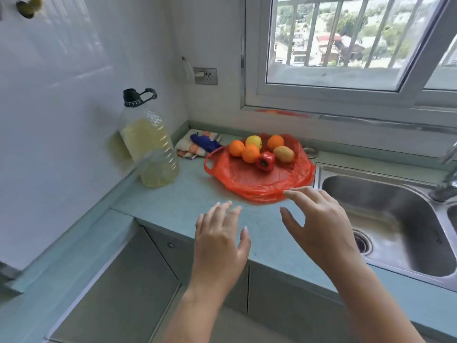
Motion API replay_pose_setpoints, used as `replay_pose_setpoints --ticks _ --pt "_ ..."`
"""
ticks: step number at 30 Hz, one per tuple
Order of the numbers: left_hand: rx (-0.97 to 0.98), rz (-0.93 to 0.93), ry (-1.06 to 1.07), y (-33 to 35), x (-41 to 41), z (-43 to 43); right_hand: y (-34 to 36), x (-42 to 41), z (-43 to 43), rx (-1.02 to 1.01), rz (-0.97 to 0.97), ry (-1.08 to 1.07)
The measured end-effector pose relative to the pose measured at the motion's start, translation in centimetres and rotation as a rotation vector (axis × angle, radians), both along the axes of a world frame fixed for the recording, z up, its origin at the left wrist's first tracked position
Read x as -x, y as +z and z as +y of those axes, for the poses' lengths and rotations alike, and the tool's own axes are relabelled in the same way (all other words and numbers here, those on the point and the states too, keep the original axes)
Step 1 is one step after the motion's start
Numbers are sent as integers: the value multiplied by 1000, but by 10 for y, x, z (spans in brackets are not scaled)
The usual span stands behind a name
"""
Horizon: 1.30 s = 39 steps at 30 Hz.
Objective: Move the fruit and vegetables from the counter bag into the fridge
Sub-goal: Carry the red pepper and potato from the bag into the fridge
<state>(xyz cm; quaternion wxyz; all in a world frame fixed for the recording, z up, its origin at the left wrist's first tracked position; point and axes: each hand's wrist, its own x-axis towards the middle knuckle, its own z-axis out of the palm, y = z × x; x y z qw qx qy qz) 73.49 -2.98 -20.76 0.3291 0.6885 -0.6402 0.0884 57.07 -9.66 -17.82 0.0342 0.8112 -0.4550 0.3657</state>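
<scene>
On the pale green counter [173,209] beneath the barred window [346,45], we see the task's things laid out in the corner of a kitchen. The steel sink [385,219] sits at the right end of the counter, its basin sunk into the top and its drain showing near the front. To the left, against the white tiled wall, stands a large clear oil bottle [150,149] with a black cap, partly filled with yellow liquid.

Between bottle and sink lies the red plastic bag [257,179], spread flat and open on the counter, its right edge just beside the sink's rim. The produce rests on its far half in a tight cluster: three oranges [250,153], a yellow lemon [254,141] at the back between them, a brownish kiwi-like fruit [284,154] on the right, and a red bell pepper [265,161] at the front, touching the nearest orange. Behind the bag's left handle we make out a striped cloth [188,149] with something blue lying on it.

Both our hands hover over the counter's near edge, short of the bag. Our left hand [220,243] is spread, fingers loose, holding nothing. Our right hand [319,224] is also empty and relaxed, its fingertips reaching just over the near rim of the bag.
</scene>
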Motion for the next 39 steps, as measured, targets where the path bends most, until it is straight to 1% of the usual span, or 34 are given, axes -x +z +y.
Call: replay_pose_setpoints --ticks 7,11,16,23,27,31,39 --pt "-14 22 -77 -31 -25 -85 -30 -23 -85 -24 44 8" --pt "-37 0 -105 -43 -41 -148 -45 -27 -152 -58 70 27" --pt "-77 18 -155 -54 -51 -229 -66 -30 -226 -113 110 40" --pt "-200 66 -199 -82 -46 -321 -100 -22 -312 -191 151 -15" --pt "-282 90 -219 -102 -36 -358 -118 -14 -346 -263 134 -60" --pt "-327 154 -189 -118 -25 -383 -134 -8 -374 -316 103 -91" --pt "-361 137 -132 -142 -16 -415 -160 -14 -421 -345 26 -110"
